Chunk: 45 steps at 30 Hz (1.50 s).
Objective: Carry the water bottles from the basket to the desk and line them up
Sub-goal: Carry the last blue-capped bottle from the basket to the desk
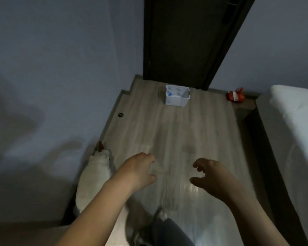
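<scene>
A white perforated basket (pixel 177 95) stands on the wooden floor far ahead, in front of a dark door. Inside it, at its left side, a blue bottle cap (pixel 170 94) shows; the bottle's body is hidden by the basket wall. My left hand (pixel 139 170) and my right hand (pixel 212 174) are stretched out in front of me above the floor, well short of the basket. Both have loosely curled fingers and hold nothing. The desk is not in view.
A white plush toy (pixel 94 176) lies along the left wall. A red and white toy (pixel 235 96) sits by the far right wall. A white bed (pixel 295 132) fills the right side. The dark door (pixel 185 38) is shut. My leg (pixel 167 231) shows at the bottom.
</scene>
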{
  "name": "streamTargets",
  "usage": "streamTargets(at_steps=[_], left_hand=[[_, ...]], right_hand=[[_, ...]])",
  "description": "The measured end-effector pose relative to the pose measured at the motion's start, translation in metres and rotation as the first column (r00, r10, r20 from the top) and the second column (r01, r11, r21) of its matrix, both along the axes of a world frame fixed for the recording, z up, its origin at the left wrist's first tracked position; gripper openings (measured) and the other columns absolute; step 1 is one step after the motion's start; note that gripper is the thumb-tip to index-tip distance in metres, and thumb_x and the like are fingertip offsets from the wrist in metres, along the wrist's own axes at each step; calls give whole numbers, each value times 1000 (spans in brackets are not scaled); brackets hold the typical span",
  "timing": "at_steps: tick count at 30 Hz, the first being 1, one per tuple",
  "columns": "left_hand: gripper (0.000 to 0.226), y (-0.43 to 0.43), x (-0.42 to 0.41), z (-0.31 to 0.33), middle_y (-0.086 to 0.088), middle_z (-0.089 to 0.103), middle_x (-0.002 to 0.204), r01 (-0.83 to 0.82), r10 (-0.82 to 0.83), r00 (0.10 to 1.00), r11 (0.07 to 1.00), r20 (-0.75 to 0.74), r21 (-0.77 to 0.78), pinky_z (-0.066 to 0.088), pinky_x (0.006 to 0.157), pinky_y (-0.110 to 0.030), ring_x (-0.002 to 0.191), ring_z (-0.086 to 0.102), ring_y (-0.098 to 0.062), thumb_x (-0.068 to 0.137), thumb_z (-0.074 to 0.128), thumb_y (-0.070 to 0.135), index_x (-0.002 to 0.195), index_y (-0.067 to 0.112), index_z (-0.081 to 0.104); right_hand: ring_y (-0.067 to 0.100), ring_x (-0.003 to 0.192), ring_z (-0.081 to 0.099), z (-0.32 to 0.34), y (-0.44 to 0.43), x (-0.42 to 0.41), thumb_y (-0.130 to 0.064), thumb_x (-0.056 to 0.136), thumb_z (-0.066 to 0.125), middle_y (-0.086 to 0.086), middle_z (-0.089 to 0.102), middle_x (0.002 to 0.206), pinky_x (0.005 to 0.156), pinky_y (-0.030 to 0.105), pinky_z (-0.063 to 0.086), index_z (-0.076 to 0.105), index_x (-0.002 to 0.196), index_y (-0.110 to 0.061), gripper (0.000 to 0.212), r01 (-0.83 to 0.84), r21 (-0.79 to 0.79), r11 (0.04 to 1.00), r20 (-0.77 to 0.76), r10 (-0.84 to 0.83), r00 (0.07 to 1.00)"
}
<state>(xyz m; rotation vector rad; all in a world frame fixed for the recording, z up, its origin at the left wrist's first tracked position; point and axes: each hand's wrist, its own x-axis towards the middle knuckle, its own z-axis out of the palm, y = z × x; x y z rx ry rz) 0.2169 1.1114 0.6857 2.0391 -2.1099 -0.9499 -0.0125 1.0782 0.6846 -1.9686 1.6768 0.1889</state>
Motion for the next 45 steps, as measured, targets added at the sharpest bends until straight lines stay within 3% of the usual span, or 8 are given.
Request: streamTargets(at_steps=[8,14,18,22,37,45], left_hand=[[47,-129,11,-9,0,55,121,-63,62,998,998,-21,-22,44,90,-25,108,54,-16,83,66,35,126,21,52],[45,-235,8,-3,-2,55,122,-98,98,995,995,2,-29,43,95,-26,112,54,-17,81,66,32,122,17,54],[42,-294,2,-5,-3,57,119,-118,117,993,993,-14,-21,44,92,-26,108,54,-16,82,65,32,119,14,56],[36,-345,0,-9,-1,57,117,-122,120,992,992,-42,-32,38,81,-16,105,54,-12,84,64,30,116,14,57],[42,-589,50,-25,1,53,123,-98,96,986,995,-133,-14,42,92,-22,109,51,-11,85,64,31,123,17,52],[48,-706,92,-25,-2,52,127,-77,76,993,997,-94,-7,41,94,-24,114,51,-17,84,65,31,127,17,50]], right_hand=[[1,87,49,-20,-139,1,-41,80,70,-7,61,117,67,12,40,53,122,-27,47,-8,-3,1000,16,8,1000],[1,89,50,-14,-255,-3,-38,81,69,-5,61,117,66,12,41,53,123,-26,46,-46,19,999,31,46,998],[4,91,53,-13,-321,-7,-37,81,69,-3,61,117,72,15,43,53,123,-25,47,-45,26,999,49,44,998],[4,90,53,-18,-371,-9,-37,81,69,-5,60,116,74,16,45,53,124,-26,47,-35,58,998,48,33,998],[5,94,56,-27,-592,40,-36,81,70,-5,61,117,77,16,47,54,122,-25,45,11,58,998,1,-11,1000],[8,102,58,-26,-704,82,-33,85,67,-3,60,120,81,16,47,53,125,-23,44,-15,84,996,-6,15,1000]])
